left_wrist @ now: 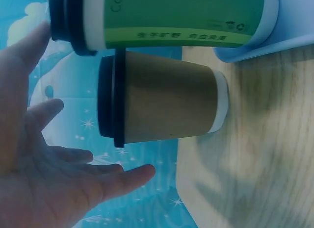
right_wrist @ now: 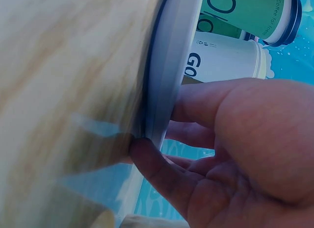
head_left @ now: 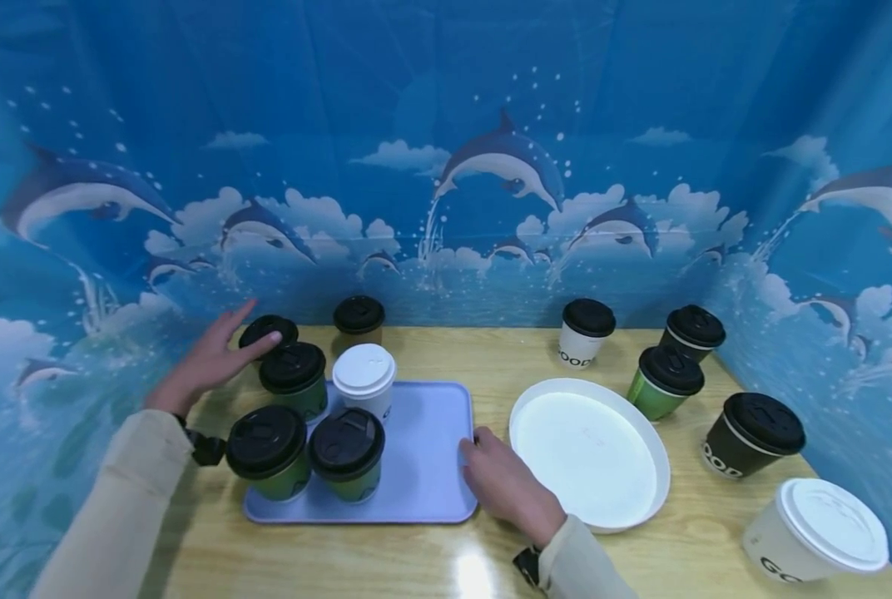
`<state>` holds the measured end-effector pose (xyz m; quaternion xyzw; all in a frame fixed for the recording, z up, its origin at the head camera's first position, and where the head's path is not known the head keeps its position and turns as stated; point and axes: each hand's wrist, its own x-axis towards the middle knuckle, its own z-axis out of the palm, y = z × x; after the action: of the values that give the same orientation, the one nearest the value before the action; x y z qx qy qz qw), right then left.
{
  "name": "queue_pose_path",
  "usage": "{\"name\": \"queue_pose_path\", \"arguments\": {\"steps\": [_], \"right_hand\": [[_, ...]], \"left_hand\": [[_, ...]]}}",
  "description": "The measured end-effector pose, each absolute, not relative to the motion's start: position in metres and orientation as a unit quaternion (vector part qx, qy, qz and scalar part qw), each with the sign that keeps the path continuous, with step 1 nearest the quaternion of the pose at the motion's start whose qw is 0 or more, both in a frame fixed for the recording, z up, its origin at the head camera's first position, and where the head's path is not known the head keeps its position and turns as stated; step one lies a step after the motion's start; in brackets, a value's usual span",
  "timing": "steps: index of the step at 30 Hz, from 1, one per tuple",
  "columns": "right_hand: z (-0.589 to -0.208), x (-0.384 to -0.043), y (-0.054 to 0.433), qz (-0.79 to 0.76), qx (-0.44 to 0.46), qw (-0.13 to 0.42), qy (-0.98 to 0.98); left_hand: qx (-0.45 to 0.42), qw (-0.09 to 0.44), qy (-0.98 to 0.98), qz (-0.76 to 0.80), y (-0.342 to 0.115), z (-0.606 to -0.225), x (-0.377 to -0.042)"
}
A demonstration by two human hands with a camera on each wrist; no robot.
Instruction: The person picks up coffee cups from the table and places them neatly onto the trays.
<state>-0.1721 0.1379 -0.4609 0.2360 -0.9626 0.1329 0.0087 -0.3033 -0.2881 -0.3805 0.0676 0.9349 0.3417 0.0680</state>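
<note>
A lavender tray lies on the table bearing three green cups with black lids, one at the back and two in front, plus a white cup with a white lid. My left hand spreads its fingers beside the back green cup's lid, holding nothing. Close to those fingers stands a brown cup with a black lid, on the table off the tray's corner. At the tray's right edge, my right hand pinches the rim between thumb and fingers.
Right of the tray sits a round white plate with a raised rim. Several lidded cups stand beyond it, among them a white cup and a black one. Another brown cup is behind the tray. A dolphin-print curtain encloses the table.
</note>
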Motion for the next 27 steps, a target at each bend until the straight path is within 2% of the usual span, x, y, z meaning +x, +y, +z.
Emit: {"name": "queue_pose_path", "arguments": {"steps": [12,20,27], "right_hand": [[-0.46,-0.172,0.138,0.135,0.232,0.002,-0.963],[-0.459,-0.171,0.137,0.141,0.229,-0.003,-0.963],[-0.458,-0.172,0.137,0.143,0.221,-0.014,-0.965]], "left_hand": [[0.076,0.096,0.919,0.374,-0.285,-0.388,-0.312],[0.072,0.076,0.908,0.405,-0.287,-0.393,-0.311],[0.048,0.044,0.928,0.368,-0.296,-0.398,-0.311]]}}
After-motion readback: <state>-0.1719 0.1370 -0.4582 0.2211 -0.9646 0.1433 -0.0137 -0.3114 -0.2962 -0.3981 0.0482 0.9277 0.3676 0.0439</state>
